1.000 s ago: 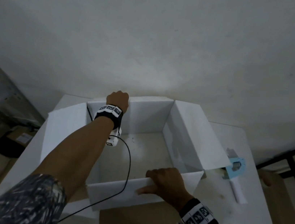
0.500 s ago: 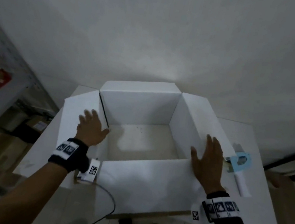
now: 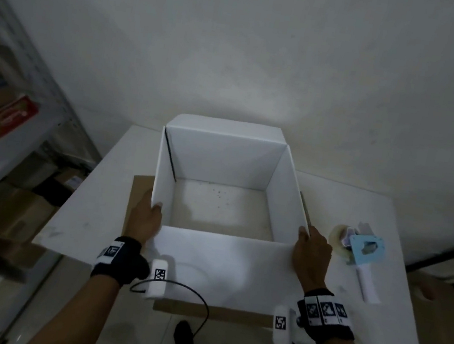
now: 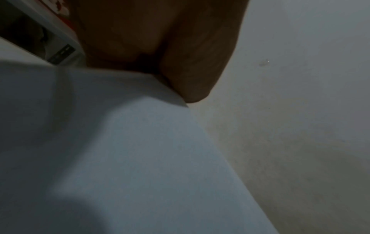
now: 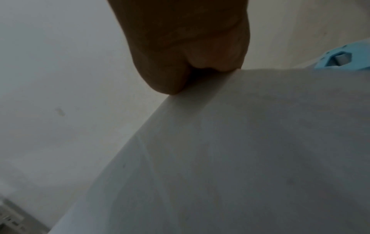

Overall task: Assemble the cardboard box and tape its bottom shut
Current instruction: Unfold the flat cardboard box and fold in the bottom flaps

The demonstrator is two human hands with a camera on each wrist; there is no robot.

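near edge: both wrists wear black bands with marker tags and white camera pods, cables trailing down. left hand grips the near-left corner of the cardboard box, thumb hooked over the top edge, fingers outside on the left wall. right hand grips the near-right corner the same way, thumb on the rim, fingers curled round the outside. wrist views confirm it: left hand and right hand each pinch a white cardboard edge. the box stands upright and open-topped in the middle of the white tabletop, near flap folded down toward the person, brown flaps showing on the left side and below the near flap. through the open box, a white surface with dark specks. tape dispenser, light blue with white handle and a clear tape roll, lies on the tabletop just right of the box, apart from the right hand. left: metal shelf with cartons. behind: plain wall.
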